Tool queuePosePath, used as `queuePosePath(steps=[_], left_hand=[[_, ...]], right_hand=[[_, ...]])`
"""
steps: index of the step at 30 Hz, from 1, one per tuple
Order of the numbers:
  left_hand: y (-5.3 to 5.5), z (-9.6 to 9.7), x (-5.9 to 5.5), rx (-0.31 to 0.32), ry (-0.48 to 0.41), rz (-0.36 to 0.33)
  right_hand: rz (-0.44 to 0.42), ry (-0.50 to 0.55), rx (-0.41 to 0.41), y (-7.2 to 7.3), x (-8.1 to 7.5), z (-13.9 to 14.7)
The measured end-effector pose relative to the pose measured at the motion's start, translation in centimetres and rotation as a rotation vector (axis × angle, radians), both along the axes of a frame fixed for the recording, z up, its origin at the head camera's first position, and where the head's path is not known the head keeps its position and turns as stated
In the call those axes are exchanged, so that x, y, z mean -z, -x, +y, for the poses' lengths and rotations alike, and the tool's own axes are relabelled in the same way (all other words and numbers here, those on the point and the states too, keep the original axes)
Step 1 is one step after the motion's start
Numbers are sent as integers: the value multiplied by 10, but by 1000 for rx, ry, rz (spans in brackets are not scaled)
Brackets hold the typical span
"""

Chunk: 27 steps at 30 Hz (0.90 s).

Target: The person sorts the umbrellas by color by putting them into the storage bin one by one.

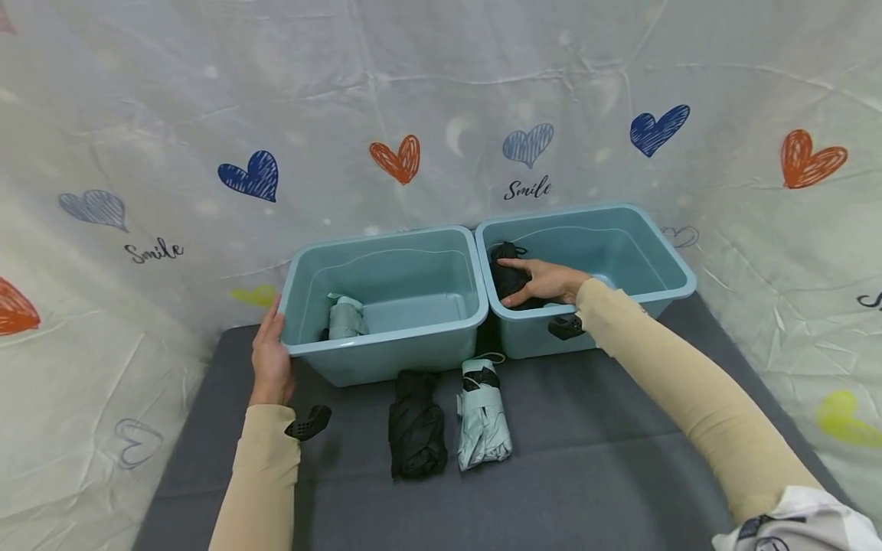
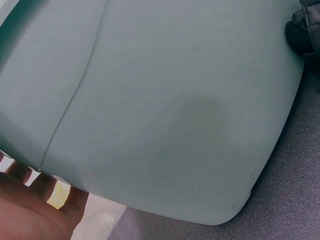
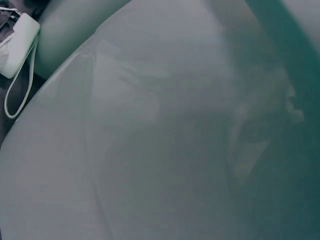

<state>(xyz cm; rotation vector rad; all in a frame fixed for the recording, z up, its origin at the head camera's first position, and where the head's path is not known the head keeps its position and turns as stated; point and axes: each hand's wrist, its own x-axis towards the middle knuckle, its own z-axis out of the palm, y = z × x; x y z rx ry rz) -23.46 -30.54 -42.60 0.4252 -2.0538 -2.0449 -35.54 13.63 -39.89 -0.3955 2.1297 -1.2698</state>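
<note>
My left hand (image 1: 272, 360) lies against the outer left end of the left blue bin (image 1: 386, 348), its fingers fairly straight; the left wrist view shows the fingers (image 2: 42, 187) partly behind the bin's edge. Inside that bin is a light grey-blue folded umbrella (image 1: 347, 319), with a bit of something dark beside it. My right hand (image 1: 547, 282) reaches into the right blue bin (image 1: 664, 295) and grips a black folded umbrella (image 1: 506, 279) at its left end, thumb and fingers on either side. In the right wrist view the bin wall hides this hand.
On the dark grey table (image 1: 579, 459), in front of the bins, lie a black folded umbrella (image 1: 416, 428) and a pale blue one (image 1: 484, 421) with a wrist loop. Behind the bins hangs a white cloth (image 1: 441, 99) printed with hearts. The two bins stand side by side, rims nearly touching.
</note>
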Motion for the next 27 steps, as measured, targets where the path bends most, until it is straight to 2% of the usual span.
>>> queuePosePath(steps=[10,19,27], left_hand=[[-1,-2,3,6,-5,-6],[-2,1,2,4,5,2],[-2,1,2,8,15,13]], right_hand=[[-20,-49,-39,2,3,-3],[8,-121,-92,5,4,-2],[-17,-112,-122,7,2,-3]])
